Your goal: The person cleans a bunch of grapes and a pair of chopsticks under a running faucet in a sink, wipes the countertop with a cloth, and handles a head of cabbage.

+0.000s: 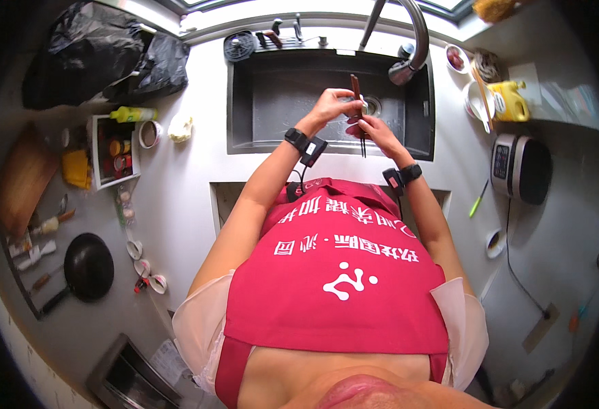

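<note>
Both hands are over the dark sink (279,102), close together toward its right half. My left hand (335,105) is closed with its fingertips around brown chopsticks (355,86), which stand nearly lengthwise in view. Just nearer to me, my right hand (380,132) pinches the same chopsticks lower down, and their thin dark ends stick out below its fingers. The exact number of chopsticks is hard to make out. Behind the fingers lies the round drain (372,105).
A curved metal faucet (419,41) rises over the sink's far right corner. To the right stand a yellow jug (511,102), a white bowl (478,101) and a silver-black appliance (520,169). Leftward are a yellow-green bottle (133,114), a cup (150,134) and a black bag (95,51).
</note>
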`<move>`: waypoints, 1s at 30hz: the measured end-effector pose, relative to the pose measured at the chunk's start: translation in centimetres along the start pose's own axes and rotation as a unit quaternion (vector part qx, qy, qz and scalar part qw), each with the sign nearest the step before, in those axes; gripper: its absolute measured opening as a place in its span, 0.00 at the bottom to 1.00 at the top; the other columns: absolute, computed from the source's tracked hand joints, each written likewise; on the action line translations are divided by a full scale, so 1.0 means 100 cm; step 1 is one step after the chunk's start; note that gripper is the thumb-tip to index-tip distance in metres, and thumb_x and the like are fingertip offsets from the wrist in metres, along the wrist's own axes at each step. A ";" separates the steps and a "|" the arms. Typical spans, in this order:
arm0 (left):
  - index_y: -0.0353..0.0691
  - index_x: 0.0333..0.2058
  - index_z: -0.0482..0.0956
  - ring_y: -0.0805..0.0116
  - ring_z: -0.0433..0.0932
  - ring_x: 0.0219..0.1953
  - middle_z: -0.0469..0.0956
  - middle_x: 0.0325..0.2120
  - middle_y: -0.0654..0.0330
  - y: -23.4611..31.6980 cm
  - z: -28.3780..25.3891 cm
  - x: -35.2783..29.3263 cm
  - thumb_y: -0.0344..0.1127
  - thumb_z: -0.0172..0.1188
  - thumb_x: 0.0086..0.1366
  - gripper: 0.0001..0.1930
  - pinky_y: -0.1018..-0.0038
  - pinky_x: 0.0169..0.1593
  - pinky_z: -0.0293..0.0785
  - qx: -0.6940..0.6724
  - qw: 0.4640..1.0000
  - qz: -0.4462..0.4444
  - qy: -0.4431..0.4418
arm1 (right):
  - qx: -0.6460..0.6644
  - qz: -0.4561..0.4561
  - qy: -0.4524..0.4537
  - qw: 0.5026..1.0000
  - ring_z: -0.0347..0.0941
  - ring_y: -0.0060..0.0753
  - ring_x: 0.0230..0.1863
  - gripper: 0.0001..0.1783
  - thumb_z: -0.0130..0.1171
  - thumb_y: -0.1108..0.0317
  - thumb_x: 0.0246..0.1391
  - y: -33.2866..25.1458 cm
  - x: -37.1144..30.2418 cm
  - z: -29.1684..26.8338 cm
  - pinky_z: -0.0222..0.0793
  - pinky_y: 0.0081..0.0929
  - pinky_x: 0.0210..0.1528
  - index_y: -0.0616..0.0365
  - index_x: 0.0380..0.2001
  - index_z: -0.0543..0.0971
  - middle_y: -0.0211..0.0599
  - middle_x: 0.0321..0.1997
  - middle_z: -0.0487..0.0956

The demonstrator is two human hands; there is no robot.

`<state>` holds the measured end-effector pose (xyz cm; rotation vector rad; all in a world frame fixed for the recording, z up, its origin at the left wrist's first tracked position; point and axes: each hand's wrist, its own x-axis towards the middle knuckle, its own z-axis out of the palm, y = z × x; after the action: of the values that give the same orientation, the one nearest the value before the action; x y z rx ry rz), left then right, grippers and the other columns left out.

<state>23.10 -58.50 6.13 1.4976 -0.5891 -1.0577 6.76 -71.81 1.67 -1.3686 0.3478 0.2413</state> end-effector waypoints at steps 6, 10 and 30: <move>0.51 0.33 0.86 0.59 0.80 0.39 0.80 0.37 0.62 0.010 0.001 -0.019 0.36 0.68 0.54 0.06 0.66 0.44 0.77 0.424 0.824 0.364 0.090 | 0.204 0.127 0.033 0.970 0.78 0.41 0.51 0.30 0.47 0.43 0.68 -0.010 -0.009 -0.013 0.79 0.36 0.50 0.60 0.55 0.73 0.47 0.48 0.80; 0.52 0.34 0.80 0.69 0.76 0.41 0.75 0.38 0.66 0.005 0.021 -0.018 0.35 0.61 0.56 0.06 0.70 0.45 0.73 0.567 0.701 0.432 0.017 | 0.347 0.076 -0.063 0.932 0.79 0.36 0.48 0.22 0.51 0.57 0.69 -0.020 -0.027 -0.007 0.77 0.32 0.54 0.63 0.56 0.70 0.47 0.50 0.78; 0.36 0.24 0.82 0.72 0.79 0.26 0.81 0.21 0.60 -0.107 -0.067 0.107 0.50 0.63 0.64 0.21 0.71 0.31 0.73 0.168 0.949 -0.028 0.263 | 0.334 0.123 0.072 0.932 0.57 0.17 0.23 0.06 0.46 0.66 0.69 0.036 -0.048 -0.022 0.55 0.17 0.23 0.56 0.44 0.67 0.25 0.27 0.65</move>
<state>31.76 -61.73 -7.58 2.0131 -0.3545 -0.5682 0.74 -73.13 -0.16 -0.6679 0.6582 0.2021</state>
